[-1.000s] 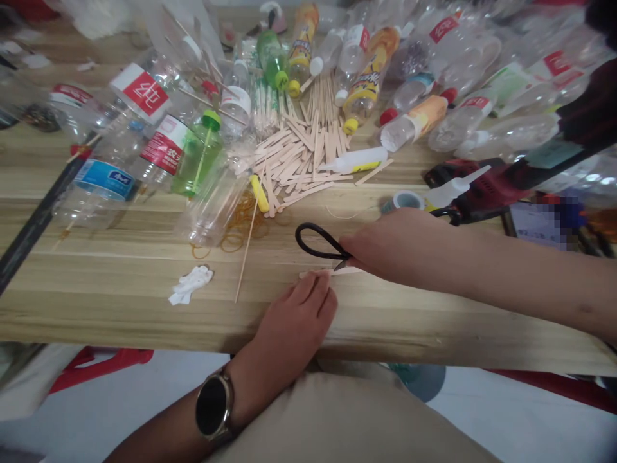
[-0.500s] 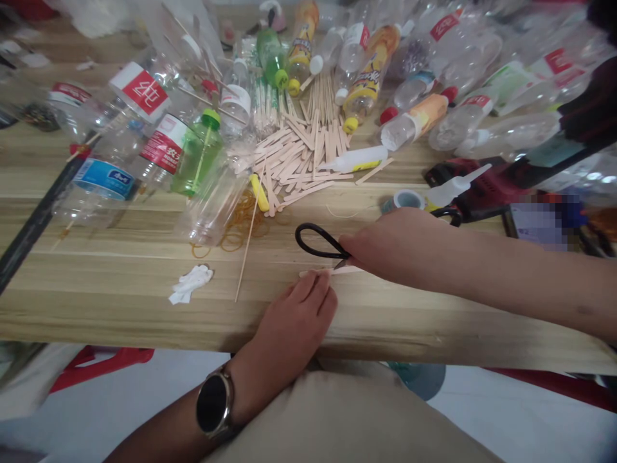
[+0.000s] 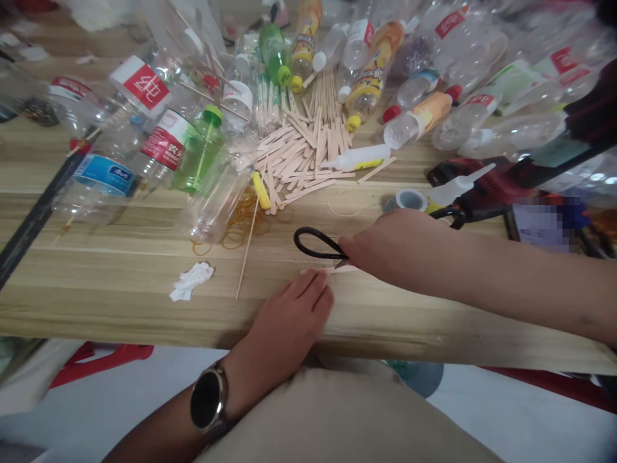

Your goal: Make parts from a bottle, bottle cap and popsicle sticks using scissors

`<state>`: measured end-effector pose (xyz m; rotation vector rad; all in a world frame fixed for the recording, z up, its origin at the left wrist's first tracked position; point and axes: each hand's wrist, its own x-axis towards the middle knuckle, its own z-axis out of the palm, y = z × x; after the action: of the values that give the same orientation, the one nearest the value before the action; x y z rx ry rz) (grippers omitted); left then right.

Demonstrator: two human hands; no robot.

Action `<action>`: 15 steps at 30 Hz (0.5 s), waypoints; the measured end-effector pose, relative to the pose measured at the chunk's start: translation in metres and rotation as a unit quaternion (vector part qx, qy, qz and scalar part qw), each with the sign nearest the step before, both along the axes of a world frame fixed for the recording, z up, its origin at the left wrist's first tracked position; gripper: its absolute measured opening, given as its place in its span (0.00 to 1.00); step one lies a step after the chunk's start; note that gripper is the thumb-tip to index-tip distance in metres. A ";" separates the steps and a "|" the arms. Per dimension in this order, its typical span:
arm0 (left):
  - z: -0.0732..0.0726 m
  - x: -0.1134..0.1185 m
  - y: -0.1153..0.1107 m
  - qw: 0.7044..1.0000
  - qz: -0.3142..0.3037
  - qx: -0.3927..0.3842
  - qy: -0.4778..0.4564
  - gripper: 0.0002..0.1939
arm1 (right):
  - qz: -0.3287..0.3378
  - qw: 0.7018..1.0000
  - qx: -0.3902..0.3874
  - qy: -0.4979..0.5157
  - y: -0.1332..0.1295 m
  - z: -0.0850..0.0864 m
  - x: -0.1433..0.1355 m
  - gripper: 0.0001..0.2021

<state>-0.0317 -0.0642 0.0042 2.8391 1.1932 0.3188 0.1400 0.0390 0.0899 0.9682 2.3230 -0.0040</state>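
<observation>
My left hand (image 3: pixel 296 312), wearing a watch (image 3: pixel 208 400), presses a flat wooden craft stick (image 3: pixel 344 269) against the table with its fingertips. The fingers are bent and close together. Over the stick's right part, my right hand (image 3: pixel 393 247) is closed around a pair of scissors (image 3: pixel 315 244) with black loop handles. One loop sticks out left of the hand, the other behind it. A short dark blade tip shows under the fingers, at the stick; whether it cuts into the wood I cannot tell. Most of the blades are hidden by the hand.
A heap of craft sticks (image 3: pixel 299 151) lies ahead, with a glue bottle (image 3: pixel 361 157) and roll of tape (image 3: pixel 409 200) nearby. Plastic bottles (image 3: pixel 161 141) crowd the left and back. Rubber bands (image 3: pixel 236 238), a thin skewer (image 3: pixel 248 247) and white gloves (image 3: pixel 193 281) lie left.
My left hand has shifted very slightly left. The scissors stay at the same spot on the stick, and the view has moved a little.
</observation>
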 end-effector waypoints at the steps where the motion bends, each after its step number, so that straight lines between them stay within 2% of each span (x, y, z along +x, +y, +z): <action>1: 0.001 -0.003 -0.001 1.000 0.007 0.006 -0.018 0.14 | 0.008 1.000 -0.006 -0.008 0.000 0.001 -0.001 0.13; 6: 0.008 -0.026 -0.008 0.988 0.081 0.057 -0.116 0.11 | 0.077 0.993 -0.082 -0.030 0.003 0.006 -0.003 0.12; 10: 0.008 -0.037 -0.013 0.978 0.129 0.078 -0.146 0.08 | 0.102 0.991 -0.078 -0.034 0.002 0.002 -0.004 0.12; 12: 0.006 -0.036 -0.013 0.976 0.134 0.076 -0.154 0.08 | 0.097 0.992 -0.073 -0.033 0.000 -0.001 -0.008 0.11; 15: 0.008 -0.031 -0.014 0.975 0.121 0.074 -0.168 0.08 | 0.037 0.995 -0.097 -0.007 0.001 -0.008 -0.012 0.10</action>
<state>-0.0623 -0.0783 0.0123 2.6032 1.4864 0.8952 0.1280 0.0403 0.0815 0.7829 2.2956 -0.1879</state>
